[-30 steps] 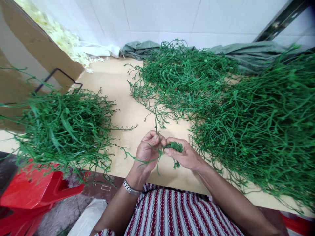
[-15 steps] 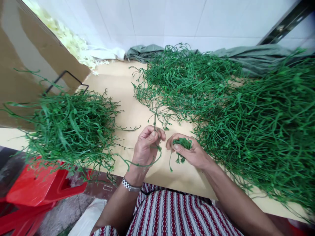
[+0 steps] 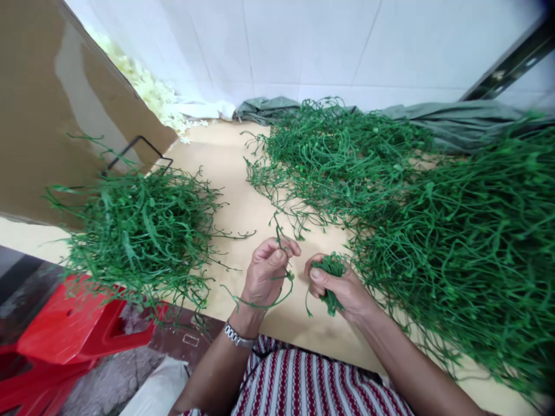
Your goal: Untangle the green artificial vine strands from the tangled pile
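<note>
My left hand (image 3: 266,271) pinches a thin green plastic stem (image 3: 277,289) that curls out below the fingers and pokes up above them. My right hand (image 3: 336,286) is closed around a small bunch of green plastic sprigs (image 3: 332,268), held just right of the left hand with a small gap between them. Both hands hover over the pale tabletop (image 3: 234,196) near its front edge. A large heap of green stems (image 3: 455,242) lies right beside the right hand. A smaller heap of stems (image 3: 143,231) sits to the left.
A third heap of green stems (image 3: 329,150) lies at the back against grey-green cloth (image 3: 455,118) and a white tiled wall. Brown cardboard (image 3: 52,115) leans at the left, with white petals (image 3: 151,95) behind it. A red plastic stool (image 3: 65,341) stands at lower left.
My hands have drawn apart, the left keeping the single stem and the right keeping the bunch. The view has shifted a little, so everything sits lower and further right.
</note>
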`<action>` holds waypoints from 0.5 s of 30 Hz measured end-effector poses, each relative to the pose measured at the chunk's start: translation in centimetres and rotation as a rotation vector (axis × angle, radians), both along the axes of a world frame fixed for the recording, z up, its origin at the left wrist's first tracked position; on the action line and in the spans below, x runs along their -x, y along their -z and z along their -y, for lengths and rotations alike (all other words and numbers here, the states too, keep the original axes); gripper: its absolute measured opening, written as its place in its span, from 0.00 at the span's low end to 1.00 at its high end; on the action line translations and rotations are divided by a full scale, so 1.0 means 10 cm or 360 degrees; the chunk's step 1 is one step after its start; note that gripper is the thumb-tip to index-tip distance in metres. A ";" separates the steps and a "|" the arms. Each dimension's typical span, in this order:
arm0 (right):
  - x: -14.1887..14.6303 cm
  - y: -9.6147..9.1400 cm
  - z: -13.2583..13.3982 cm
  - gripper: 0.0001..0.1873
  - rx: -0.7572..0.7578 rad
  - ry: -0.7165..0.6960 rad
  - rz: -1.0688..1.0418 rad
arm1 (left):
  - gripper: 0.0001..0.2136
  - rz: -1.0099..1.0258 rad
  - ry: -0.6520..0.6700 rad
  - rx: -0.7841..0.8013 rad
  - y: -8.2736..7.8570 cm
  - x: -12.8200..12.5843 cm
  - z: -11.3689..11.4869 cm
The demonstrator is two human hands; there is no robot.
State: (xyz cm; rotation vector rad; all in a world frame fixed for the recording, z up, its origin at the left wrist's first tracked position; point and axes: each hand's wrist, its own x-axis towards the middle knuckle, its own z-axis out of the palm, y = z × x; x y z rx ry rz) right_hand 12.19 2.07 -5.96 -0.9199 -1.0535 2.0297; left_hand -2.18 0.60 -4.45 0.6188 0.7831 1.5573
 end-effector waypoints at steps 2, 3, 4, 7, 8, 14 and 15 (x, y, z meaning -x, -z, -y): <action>-0.03 0.01 0.00 0.14 0.0006 0.0032 -0.0010 | 0.10 0.0062 0.0023 -0.0006 0.00 0.03 0.00; -0.04 0.01 0.01 0.14 -0.0020 0.0020 0.0009 | 0.09 0.0091 0.0032 -0.0010 0.00 0.05 0.01; -0.05 0.02 0.01 0.14 -0.0068 -0.0002 0.0044 | 0.09 0.0115 0.0036 -0.0005 -0.01 0.07 0.01; -0.04 0.02 0.02 0.14 -0.0227 -0.0070 0.0192 | 0.10 0.0120 -0.0012 0.0090 -0.05 0.14 0.04; -0.04 0.01 0.03 0.15 -0.0268 -0.0070 0.0237 | 0.10 0.0088 -0.0057 0.0139 -0.08 0.16 0.06; -0.12 0.05 0.05 0.17 -0.0377 0.0058 0.0549 | 0.10 -0.0578 -0.0424 0.0302 -0.51 0.46 0.50; -0.14 0.09 0.04 0.17 -0.0396 0.0104 0.0629 | 0.09 -0.0799 -0.0528 0.0279 -0.64 0.54 0.59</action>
